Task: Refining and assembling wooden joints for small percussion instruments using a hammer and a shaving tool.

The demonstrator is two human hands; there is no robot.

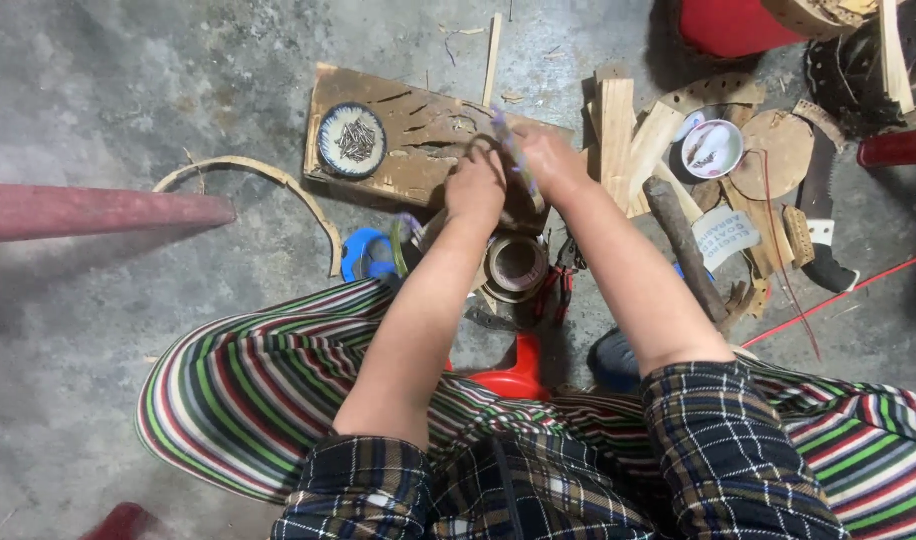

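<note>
My left hand (pixel 475 185) and my right hand (pixel 548 160) are close together over a worn wooden board (pixel 418 140) on the concrete floor. Both hands grip a thin curved bamboo strip ring (pixel 478 143) wrapped with a purple-blue plastic strap (pixel 506 135) that sticks up between them. A small finished round band (pixel 516 264) lies just below my hands. A round blue-rimmed dish of small nails (pixel 352 140) sits on the board's left end.
A curved wooden strip (pixel 278 185) lies at left beside a red bar (pixel 88 210). A blue tape roll (pixel 368 255), pliers (pixel 553 290), wood offcuts (pixel 628 140), a white bowl (pixel 713 148), a stick-handled tool (pixel 683 245) and a red stool (pixel 513 375) surround me.
</note>
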